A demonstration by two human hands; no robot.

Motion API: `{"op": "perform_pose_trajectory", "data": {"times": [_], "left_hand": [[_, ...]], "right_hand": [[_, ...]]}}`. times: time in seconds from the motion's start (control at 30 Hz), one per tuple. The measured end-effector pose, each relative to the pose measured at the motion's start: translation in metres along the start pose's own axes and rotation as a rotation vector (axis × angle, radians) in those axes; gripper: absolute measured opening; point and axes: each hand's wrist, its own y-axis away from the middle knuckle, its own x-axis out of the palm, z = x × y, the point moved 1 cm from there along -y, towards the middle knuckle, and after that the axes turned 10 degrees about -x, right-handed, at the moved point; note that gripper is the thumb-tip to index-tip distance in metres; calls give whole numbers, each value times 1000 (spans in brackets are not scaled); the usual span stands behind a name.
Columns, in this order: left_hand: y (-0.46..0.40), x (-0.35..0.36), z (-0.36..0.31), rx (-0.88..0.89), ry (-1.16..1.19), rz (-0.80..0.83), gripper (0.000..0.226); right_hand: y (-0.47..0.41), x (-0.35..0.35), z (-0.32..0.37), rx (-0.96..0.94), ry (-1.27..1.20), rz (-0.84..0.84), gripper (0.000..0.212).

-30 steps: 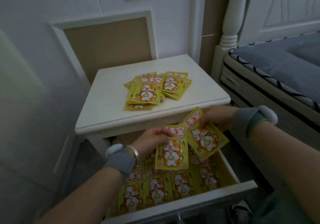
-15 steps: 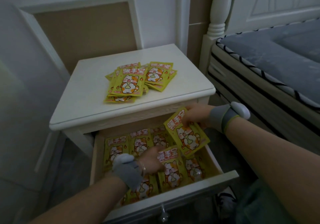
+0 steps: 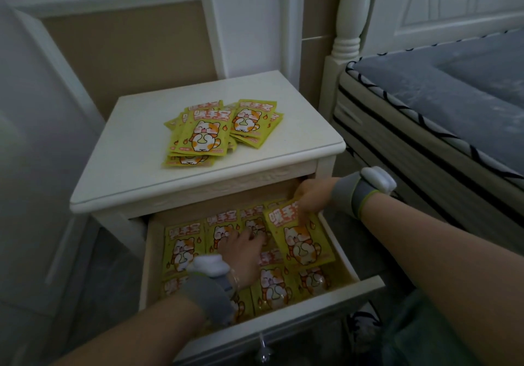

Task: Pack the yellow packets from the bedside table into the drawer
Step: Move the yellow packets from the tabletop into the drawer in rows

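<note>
A pile of several yellow packets with a cartoon cat lies on the white bedside table. Below it the drawer is pulled out, its floor covered with more yellow packets lying flat. My left hand rests palm down, fingers spread, on the packets in the middle of the drawer. My right hand is at the drawer's back right corner, pinching the top edge of one yellow packet that lies tilted over the others.
A bed with a grey mattress and white bedpost stands close on the right. A white-framed tan panel leans on the wall behind the table. The drawer's metal knob juts out in front. A shoe shows below.
My left hand has laid its packet down in the drawer and now presses flat on the packets. My right hand has lowered its packet into the back right of the drawer.
</note>
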Motion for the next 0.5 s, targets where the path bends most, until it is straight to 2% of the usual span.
{"op": "perform_pose_trajectory", "data": {"times": [0.1,0.17,0.37,0.5], "left_hand": [[-4,-8,8,-5,29,-3,47],[-6,-12,15,-24,94,38,45],[-7,-26,35,-58,178,48,38],[-8,-38,44,-82,153,35,38]], "right_hand": [[-2,9,2,-16,177,111,73],[-4,14,3,-24,264,168,77],[-9,25,3,-8,443,304,63],[-16,37,-4,-3,542,370,57]]}}
